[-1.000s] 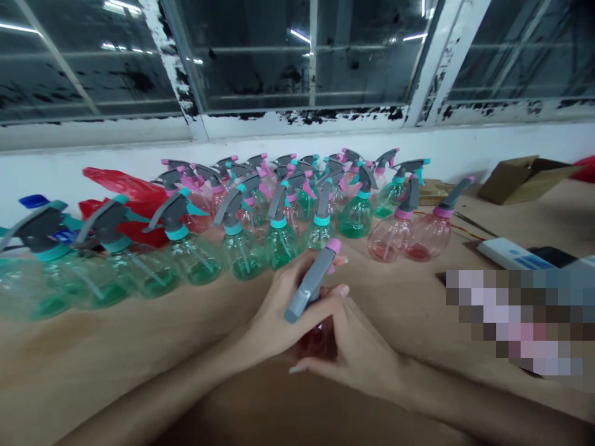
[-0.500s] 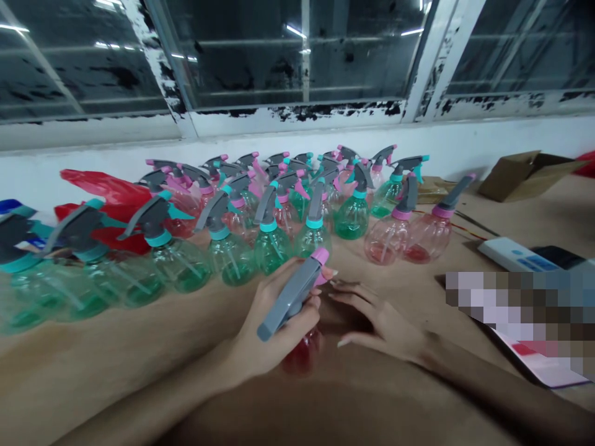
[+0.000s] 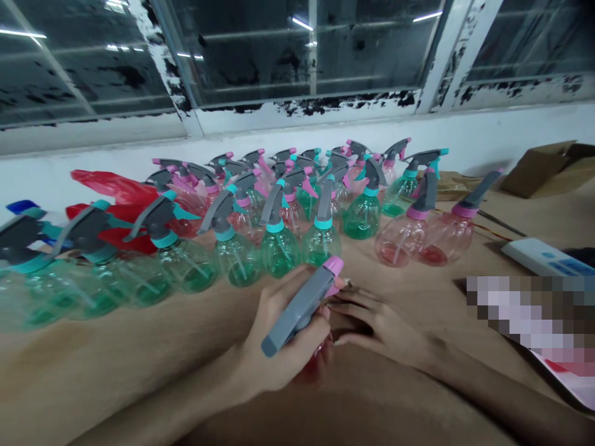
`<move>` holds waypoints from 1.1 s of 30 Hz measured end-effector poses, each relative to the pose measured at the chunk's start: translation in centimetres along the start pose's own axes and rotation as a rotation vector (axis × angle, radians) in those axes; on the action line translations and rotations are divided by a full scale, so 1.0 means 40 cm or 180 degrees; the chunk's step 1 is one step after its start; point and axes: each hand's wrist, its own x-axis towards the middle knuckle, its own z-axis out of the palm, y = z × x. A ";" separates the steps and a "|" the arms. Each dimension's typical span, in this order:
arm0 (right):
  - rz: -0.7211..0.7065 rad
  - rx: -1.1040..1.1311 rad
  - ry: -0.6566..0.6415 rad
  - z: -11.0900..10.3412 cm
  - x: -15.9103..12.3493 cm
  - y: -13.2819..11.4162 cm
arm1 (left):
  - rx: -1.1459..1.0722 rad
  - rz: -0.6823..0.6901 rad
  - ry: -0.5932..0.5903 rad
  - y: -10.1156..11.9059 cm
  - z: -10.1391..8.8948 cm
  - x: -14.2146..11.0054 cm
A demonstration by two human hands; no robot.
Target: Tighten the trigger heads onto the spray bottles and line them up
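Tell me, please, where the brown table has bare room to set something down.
The brown table is bare between the front row of green plastic spray bottles and the left forearm, and between the right hand and two pink plastic spray bottles. More spray bottles crowd the strip before the white wall.

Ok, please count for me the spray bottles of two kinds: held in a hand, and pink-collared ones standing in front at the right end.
Spray bottle held by the left hand: 1
Pink-collared bottles standing front right: 2
Total: 3

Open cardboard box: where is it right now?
In the head view, the open cardboard box sits far right, near the wall, beyond the white device.
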 end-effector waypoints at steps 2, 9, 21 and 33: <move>-0.0013 -0.0013 -0.0030 0.000 -0.003 0.004 | -0.0021 0.0007 -0.0049 -0.003 -0.002 -0.001; 0.0049 -0.0151 -0.0070 -0.003 -0.006 0.003 | -0.0030 0.0050 -0.0161 -0.001 -0.015 0.006; -0.0015 -0.0234 -0.0140 0.006 -0.015 0.020 | 0.0092 0.0207 -0.0119 -0.004 -0.013 0.001; -0.0051 -0.0213 -0.0162 0.008 -0.016 0.023 | 0.0083 -0.0049 0.0027 -0.029 0.005 -0.003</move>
